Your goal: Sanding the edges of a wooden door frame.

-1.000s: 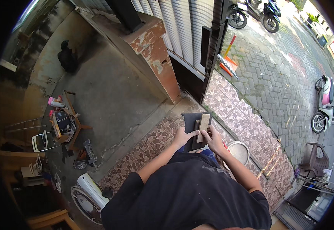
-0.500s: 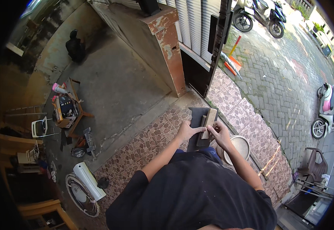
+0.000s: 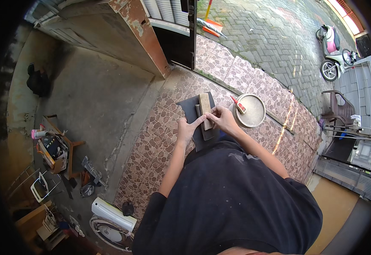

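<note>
A pale wooden block (image 3: pixel 204 103) and a narrower wooden strip (image 3: pixel 198 111) lie side by side on a dark, flat sheet (image 3: pixel 189 107) in front of my body. My left hand (image 3: pixel 187 128) is closed at the sheet's left side, its thumb pressed on the lower part of the wood; its other fingers are mostly hidden. From the right, my right hand (image 3: pixel 224 119) pinches the wood near the same end, thumb and fingertips meeting close to my left thumb. A small red-and-white squeeze bottle (image 3: pixel 239 105) lies on a round, pale lid or bucket top (image 3: pixel 253 115) beside my right hand.
Patterned tiles (image 3: pixel 155 140) surround me. At left stand a wooden frame piled with tools (image 3: pixel 58 146), a white folding chair (image 3: pixel 39 187) and a long white casing (image 3: pixel 113 214). An open dark gate (image 3: pixel 175 44) stands ahead. A brown plastic chair (image 3: pixel 339 107) and scooter (image 3: pixel 331 55) are at right.
The view has swung, bringing the round lid fully into sight with the red-and-white bottle on it. Both hands keep hold of the wood, with only slight finger shifts.
</note>
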{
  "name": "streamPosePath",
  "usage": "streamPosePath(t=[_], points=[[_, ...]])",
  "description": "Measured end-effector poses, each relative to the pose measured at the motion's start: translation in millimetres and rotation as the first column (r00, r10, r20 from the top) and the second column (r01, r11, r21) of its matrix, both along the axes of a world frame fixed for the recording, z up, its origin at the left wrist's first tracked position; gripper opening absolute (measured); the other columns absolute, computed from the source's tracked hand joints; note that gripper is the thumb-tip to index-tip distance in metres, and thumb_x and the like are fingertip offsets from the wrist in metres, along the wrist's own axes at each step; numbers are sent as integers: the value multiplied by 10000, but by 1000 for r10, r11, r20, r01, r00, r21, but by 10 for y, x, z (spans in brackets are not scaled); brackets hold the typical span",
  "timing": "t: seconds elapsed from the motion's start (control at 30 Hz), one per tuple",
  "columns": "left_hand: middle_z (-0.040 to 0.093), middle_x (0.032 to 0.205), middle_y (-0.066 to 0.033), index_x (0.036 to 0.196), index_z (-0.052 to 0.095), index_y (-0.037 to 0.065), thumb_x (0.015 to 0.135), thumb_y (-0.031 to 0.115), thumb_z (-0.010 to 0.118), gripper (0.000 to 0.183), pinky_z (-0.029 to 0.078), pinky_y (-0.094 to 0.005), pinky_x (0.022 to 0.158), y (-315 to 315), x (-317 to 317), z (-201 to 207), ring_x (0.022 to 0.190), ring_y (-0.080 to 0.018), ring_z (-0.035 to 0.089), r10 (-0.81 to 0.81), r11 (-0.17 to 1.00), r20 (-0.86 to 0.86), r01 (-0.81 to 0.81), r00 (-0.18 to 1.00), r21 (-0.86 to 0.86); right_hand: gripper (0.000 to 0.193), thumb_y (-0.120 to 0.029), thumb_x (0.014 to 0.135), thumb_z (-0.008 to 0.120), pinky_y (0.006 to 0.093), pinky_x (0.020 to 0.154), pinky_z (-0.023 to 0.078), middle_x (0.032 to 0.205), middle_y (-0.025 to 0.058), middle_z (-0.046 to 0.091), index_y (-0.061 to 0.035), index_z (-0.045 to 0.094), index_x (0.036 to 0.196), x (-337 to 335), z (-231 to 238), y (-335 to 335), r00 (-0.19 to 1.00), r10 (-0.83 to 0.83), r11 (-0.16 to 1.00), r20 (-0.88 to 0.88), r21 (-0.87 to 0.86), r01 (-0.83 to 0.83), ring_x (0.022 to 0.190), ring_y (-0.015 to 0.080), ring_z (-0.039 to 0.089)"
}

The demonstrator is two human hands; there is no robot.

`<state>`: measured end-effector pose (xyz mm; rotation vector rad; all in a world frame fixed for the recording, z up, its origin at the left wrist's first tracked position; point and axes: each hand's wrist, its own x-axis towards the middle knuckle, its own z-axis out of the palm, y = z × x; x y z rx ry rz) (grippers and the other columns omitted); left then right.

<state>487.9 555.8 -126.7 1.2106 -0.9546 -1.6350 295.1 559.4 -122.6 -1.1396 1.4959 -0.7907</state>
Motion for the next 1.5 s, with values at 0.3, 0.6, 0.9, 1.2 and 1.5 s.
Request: streamPosePath(t=[0.3, 0.6, 0.9, 1.2, 1.5], points=[[760, 960, -44, 1017, 749, -11, 890, 159, 821, 224, 566, -262, 738, 325, 171, -95, 809, -93, 699, -85, 996, 14, 84, 996, 39, 408, -348, 881, 815, 324, 656, 555, 789, 108, 715, 35, 691, 947, 119, 147, 187, 985, 123, 990, -119, 77, -115, 711, 155, 679], [755, 956, -87, 980, 723, -36, 807, 290, 899, 409, 568, -298, 748, 189, -217, -370, 813, -128, 701, -186, 979, 71, 178, 980, 95, 389, -345, 902, 803, 320, 629, 523, 766, 78, 681, 17, 662, 929, -243, -25, 342, 995, -48, 995, -86, 81, 55, 695, 128, 630], [746, 914, -101, 920, 707, -43, 777, 330, 917, 451, 569, -313, 755, 230, -879, -250, 799, -155, 699, -210, 978, 295, 202, 932, 58, 325, -292, 938, 773, 291, 588, 514, 740, 47, 660, 8, 651, 971, -909, -102, 472, 997, -78, 990, 4, 119, 77, 641, 101, 611], [765, 996, -95, 1057, 733, -35, 830, 211, 878, 365, 578, -295, 788, 321, -1440, -252, 854, -132, 721, -170, 983, 198, 153, 965, 97, 344, -287, 921, 787, 320, 643, 514, 747, 77, 653, 24, 646, 962, -1586, 68, 355, 995, 92, 995, -31, 43, -90, 680, 123, 596], [750, 1078, -80, 1148, 714, -16, 856, 107, 838, 340, 572, -294, 863, 476, -1980, 106, 938, -136, 716, -26, 989, 142, 5, 990, 145, 371, -316, 894, 809, 331, 635, 516, 749, 79, 673, 16, 663, 971, -2096, 24, 226, 967, 253, 967, 15, 13, -253, 671, 144, 624]])
